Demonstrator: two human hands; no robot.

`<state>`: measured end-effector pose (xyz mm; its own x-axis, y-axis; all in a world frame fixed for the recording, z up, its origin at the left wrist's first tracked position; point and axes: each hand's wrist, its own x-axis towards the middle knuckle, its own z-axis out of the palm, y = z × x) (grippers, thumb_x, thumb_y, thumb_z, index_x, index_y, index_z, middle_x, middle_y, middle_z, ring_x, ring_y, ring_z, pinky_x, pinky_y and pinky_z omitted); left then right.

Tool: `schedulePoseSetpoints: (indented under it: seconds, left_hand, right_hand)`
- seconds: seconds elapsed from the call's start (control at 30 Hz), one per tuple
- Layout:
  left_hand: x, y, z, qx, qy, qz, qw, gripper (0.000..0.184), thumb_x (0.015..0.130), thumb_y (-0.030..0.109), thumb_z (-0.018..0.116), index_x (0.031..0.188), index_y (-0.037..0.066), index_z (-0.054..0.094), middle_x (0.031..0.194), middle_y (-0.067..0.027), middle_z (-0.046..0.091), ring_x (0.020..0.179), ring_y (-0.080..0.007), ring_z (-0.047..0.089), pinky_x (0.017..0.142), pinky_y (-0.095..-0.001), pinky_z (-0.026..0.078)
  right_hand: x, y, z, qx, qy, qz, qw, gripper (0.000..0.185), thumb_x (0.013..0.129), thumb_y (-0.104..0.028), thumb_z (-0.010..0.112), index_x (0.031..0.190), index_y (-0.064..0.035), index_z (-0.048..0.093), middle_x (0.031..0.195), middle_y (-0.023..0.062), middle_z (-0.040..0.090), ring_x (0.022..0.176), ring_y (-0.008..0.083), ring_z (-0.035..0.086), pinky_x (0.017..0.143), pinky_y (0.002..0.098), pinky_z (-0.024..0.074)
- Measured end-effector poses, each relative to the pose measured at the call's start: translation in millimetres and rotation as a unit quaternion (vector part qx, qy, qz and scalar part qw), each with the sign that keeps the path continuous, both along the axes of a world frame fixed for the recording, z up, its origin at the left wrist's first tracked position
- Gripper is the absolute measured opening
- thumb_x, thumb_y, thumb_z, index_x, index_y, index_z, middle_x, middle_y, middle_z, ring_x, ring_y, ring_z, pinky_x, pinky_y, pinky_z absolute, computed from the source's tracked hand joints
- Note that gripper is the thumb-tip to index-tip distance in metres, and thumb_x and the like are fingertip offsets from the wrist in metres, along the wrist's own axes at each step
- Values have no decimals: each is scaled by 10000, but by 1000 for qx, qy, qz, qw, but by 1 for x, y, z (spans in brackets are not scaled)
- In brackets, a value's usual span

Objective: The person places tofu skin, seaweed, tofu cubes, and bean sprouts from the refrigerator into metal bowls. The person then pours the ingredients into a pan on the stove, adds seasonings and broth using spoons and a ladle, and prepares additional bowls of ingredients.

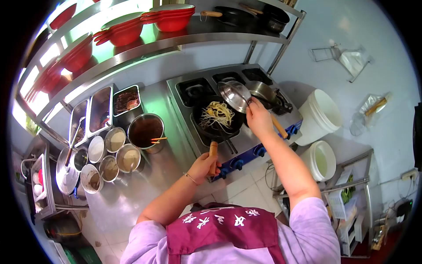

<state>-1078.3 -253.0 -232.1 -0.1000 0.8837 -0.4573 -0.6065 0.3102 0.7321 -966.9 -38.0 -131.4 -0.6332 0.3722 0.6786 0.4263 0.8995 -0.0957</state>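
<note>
A black frying pan [205, 127] sits on the front left burner of the stove, with bean sprouts and yellow strips [217, 115] heaped inside. My left hand [204, 168] is closed around the pan's wooden handle [213, 152]. Above the pan's far right edge, my right hand [259, 118] grips the rim of a shiny metal bowl [235, 96], which is tilted. My fingers on the bowl's underside are partly hidden. Just right of the bowl stands a metal pot [262, 92] on another burner, and a wooden handle [279, 126] juts out below my right wrist.
Left of the stove [184, 115], the steel counter [154, 185] carries a large pot of dark sauce [146, 132], several small tubs, and food trays [127, 101]. White buckets [320, 115] stand at right. Red bowls [173, 20] line the overhead shelf [193, 38].
</note>
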Motion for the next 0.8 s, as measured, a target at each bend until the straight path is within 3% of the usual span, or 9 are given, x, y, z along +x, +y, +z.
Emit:
schedulePoseSetpoints:
  seconds: [0.13, 0.17, 0.2, 0.23, 0.33, 0.53, 0.6, 0.7, 0.8]
  left_hand:
    - [-4, -5, -2, 11, -9, -6, 1000, 397, 898, 235, 492, 1229, 31, 407, 908, -120, 595, 680, -206, 603, 612, -323, 511]
    - [-4, -8, -3, 26, -23, 8, 999, 424, 897, 239, 495, 1248, 24, 392, 936, -126, 593, 719, -219, 613, 651, -333, 515]
    - [-5, -10, -5, 40, -37, 21, 998, 451, 896, 242, 499, 1267, 17, 376, 964, -132, 590, 758, -231, 623, 689, -343, 518]
    - [-6, -12, -6, 40, -36, 11, 998, 451, 896, 242, 499, 1267, 17, 376, 964, -132, 590, 758, -231, 623, 689, -343, 518]
    - [-9, -19, -6, 40, 7, 49, 998, 438, 907, 219, 475, 1273, -2, 381, 1059, -145, 573, 842, -243, 603, 756, -352, 493]
    - [-14, -31, -3, 69, 199, 163, 964, 341, 885, 137, 509, 1203, 24, 458, 968, -53, 555, 808, -150, 559, 724, -260, 467]
    - [-18, -34, 19, 177, 464, 192, 846, 260, 858, 59, 533, 1115, 22, 514, 906, -39, 543, 761, -115, 534, 684, -236, 452]
    - [17, -12, 111, 311, 586, 108, 741, 160, 739, -29, 618, 877, 53, 630, 809, -57, 534, 708, -155, 537, 621, -263, 453]
    - [63, 35, 167, 455, 675, 14, 580, 199, 671, -3, 676, 859, 54, 646, 821, -77, 542, 714, -237, 552, 627, -316, 467]
  right_hand:
    - [22, -1, -4, -70, 62, -27, 995, 109, 820, -77, 576, 812, 8, 509, 948, 202, 613, 681, 258, 644, 595, 322, 511]
    - [28, -3, -8, -281, 127, -34, 951, 132, 841, -86, 574, 785, 7, 498, 889, 159, 616, 675, 215, 640, 586, 294, 508]
    - [35, -6, -8, -476, 189, -38, 858, 167, 863, -94, 572, 759, 5, 488, 830, 116, 619, 669, 173, 637, 577, 267, 506]
    - [42, -10, -6, -474, 195, -46, 858, 167, 863, -94, 572, 759, 5, 488, 830, 116, 619, 669, 173, 637, 577, 267, 506]
    - [69, -17, -8, -574, 312, 27, 756, 178, 907, -124, 527, 749, -46, 501, 783, 51, 588, 705, 130, 601, 630, 261, 525]
    - [135, -47, 15, -582, 372, 24, 723, 185, 913, -105, 512, 743, -39, 486, 820, 55, 584, 727, 137, 596, 670, 286, 548]
    - [154, -59, 23, -561, 375, 12, 738, 204, 914, -89, 510, 722, -31, 467, 797, 44, 561, 704, 119, 584, 664, 278, 554]
    - [181, -73, 19, -520, 376, 22, 766, 211, 909, -70, 513, 711, -21, 460, 762, 27, 536, 690, 99, 562, 668, 276, 555]
    - [198, -91, 22, -498, 375, 22, 782, 174, 906, -52, 511, 743, 3, 486, 783, 22, 516, 703, 85, 544, 674, 270, 552]
